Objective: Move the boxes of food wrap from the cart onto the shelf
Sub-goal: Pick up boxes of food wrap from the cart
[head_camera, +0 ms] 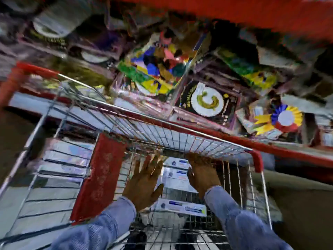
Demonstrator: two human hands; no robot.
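Note:
Long white boxes of food wrap [177, 173] with blue labels lie stacked inside the wire cart [162, 134]; another box [182, 207] lies nearer me. My left hand [144, 181] hovers over the left ends of the boxes with fingers spread. On the right side of the stack is my right hand [201, 175], its fingers bent down beside the box ends; whether it touches them is unclear. Both sleeves are blue denim. The view is blurred by motion.
The cart has red corner guards [257, 159] and a red child-seat flap [100, 175]. Beyond it, a red-edged shelf [288, 148] holds packs of colourful paper plates [155, 69] and rosettes [281, 120]. More white boxes [63, 159] show through the cart's left side.

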